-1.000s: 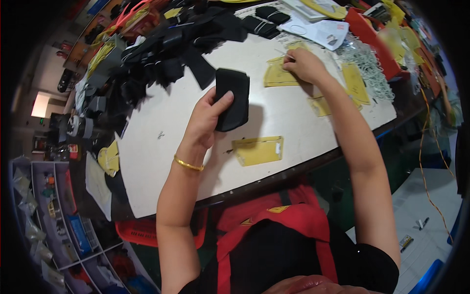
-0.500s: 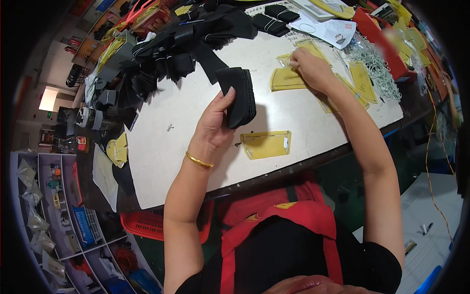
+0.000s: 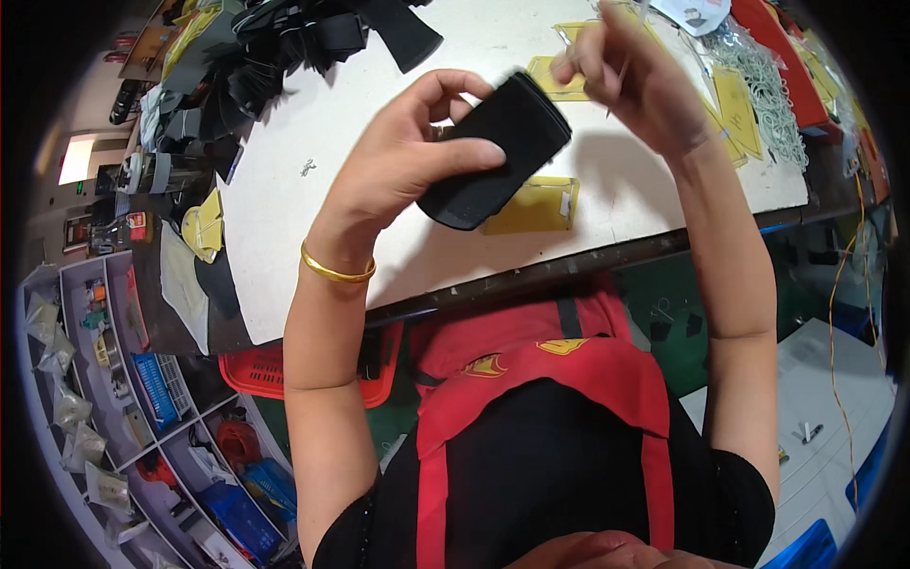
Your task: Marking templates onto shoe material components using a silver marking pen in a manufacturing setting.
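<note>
My left hand [image 3: 403,161] holds a black fabric pouch [image 3: 498,152] raised above the white table [image 3: 284,204], thumb across its front. My right hand [image 3: 635,76] is lifted beside the pouch's upper right corner, fingers pinched on something thin; I cannot make out what it is. A gold bangle [image 3: 334,270] circles my left wrist. A yellow tag in a clear sleeve [image 3: 536,206] lies flat on the table just under the pouch.
A heap of black straps and pouches [image 3: 303,43] fills the table's far left. More yellow tags [image 3: 735,100] and a pile of pale green cords [image 3: 773,90] lie at right. A red basket [image 3: 284,370] sits under the table; shelves with bins [image 3: 104,379] stand left.
Both hands have lifted off the table toward me. The left hand raised the black pouch, and the right hand left the yellow tags and came up beside it.
</note>
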